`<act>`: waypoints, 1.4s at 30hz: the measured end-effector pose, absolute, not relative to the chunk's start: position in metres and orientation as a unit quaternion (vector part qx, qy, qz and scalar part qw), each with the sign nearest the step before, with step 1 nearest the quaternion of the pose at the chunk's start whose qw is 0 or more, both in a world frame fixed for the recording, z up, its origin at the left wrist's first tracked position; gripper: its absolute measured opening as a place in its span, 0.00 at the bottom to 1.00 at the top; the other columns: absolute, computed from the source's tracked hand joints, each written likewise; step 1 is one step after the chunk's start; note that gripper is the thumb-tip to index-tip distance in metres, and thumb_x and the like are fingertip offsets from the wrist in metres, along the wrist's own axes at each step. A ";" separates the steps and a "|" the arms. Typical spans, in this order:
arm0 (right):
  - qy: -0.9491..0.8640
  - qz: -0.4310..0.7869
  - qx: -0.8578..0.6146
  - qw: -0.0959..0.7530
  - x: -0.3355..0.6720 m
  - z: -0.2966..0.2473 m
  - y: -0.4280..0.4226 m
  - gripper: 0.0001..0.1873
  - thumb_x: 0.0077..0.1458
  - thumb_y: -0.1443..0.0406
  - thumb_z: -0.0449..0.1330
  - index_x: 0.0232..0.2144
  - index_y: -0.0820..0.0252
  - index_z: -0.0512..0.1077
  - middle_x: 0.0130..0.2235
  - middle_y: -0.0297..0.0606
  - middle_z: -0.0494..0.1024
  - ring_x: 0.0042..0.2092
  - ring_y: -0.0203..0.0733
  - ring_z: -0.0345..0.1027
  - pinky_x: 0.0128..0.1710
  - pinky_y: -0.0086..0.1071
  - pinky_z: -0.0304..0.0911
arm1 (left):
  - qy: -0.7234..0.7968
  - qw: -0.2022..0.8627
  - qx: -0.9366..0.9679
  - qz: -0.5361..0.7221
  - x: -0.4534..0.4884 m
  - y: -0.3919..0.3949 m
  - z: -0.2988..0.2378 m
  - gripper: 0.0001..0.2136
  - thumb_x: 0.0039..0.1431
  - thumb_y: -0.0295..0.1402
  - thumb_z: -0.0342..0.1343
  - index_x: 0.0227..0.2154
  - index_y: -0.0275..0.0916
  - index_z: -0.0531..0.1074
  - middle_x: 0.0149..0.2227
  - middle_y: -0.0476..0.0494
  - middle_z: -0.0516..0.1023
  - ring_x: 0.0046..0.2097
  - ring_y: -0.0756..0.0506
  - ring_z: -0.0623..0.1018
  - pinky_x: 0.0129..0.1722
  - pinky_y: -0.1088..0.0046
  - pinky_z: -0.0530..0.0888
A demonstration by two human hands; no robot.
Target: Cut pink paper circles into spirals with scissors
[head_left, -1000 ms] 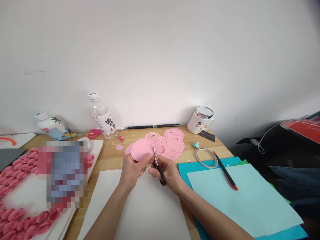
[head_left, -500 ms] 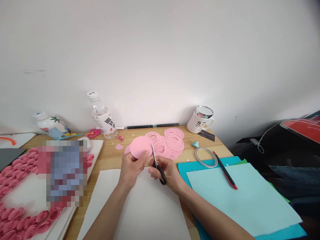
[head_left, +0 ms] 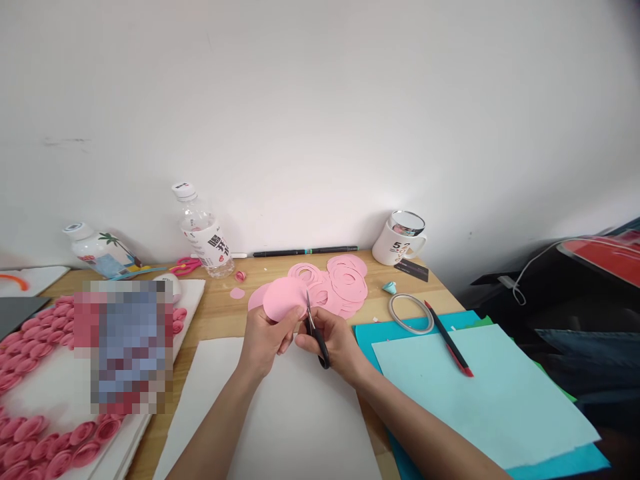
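Centrally in the head view, the left hand pinches a pink paper disc between thumb and fingers, with the disc tilted up just above the middle of the desk area. To its right, the right hand is closed around black-handled scissors, its fingers at the handle loops and the blades pointing upward at the disc's right edge; whether they bite into the paper cannot be told.

Directly behind the hands, right of centre, lies a heap of pink paper rings, overlapping on the wooden desk. Beneath the forearms, at lower centre, is a white sheet.

At lower right, a pale blue sheet rests on a brighter blue sheet, with a black and red pen lying across them and a roll of tape just beside the pen. Above these stand a white mug and a dark card near it.

Toward the left, a clear bottle stands by pink-handled scissors. At lower left, rows of pink paper rosettes cover part of a white board; a pixelated patch hides some of it.
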State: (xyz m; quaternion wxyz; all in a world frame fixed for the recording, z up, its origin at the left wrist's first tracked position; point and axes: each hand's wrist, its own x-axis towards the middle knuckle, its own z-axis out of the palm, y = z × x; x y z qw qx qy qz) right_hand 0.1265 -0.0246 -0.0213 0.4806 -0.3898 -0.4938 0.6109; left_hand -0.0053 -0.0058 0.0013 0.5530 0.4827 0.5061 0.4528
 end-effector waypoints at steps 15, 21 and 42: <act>-0.480 0.623 -0.399 0.472 0.126 -0.024 -0.024 0.19 0.36 0.60 0.68 0.29 0.62 0.67 0.20 0.27 0.63 0.22 0.28 0.52 0.21 0.25 0.49 | 0.513 0.558 0.463 0.459 -0.006 -0.005 0.005 0.18 0.44 0.34 0.58 0.08 0.37 0.57 0.08 0.57 0.54 0.12 0.57 0.53 0.13 0.78 0.50; -0.474 0.622 -0.417 0.462 0.127 -0.024 -0.024 0.17 0.37 0.60 0.68 0.28 0.62 0.68 0.19 0.27 0.65 0.20 0.30 0.58 0.21 0.26 0.54 | 0.507 0.552 0.468 0.468 -0.007 -0.004 0.001 0.19 0.45 0.35 0.58 0.08 0.38 0.55 0.07 0.57 0.54 0.13 0.57 0.53 0.14 0.77 0.51; -0.482 0.632 -0.379 0.473 0.128 -0.022 -0.025 0.25 0.34 0.57 0.70 0.33 0.60 0.65 0.26 0.31 0.67 0.28 0.34 0.60 0.29 0.28 0.57 | 0.507 0.558 0.478 0.451 -0.005 -0.006 0.005 0.16 0.45 0.33 0.58 0.09 0.36 0.59 0.08 0.56 0.57 0.12 0.57 0.56 0.11 0.79 0.52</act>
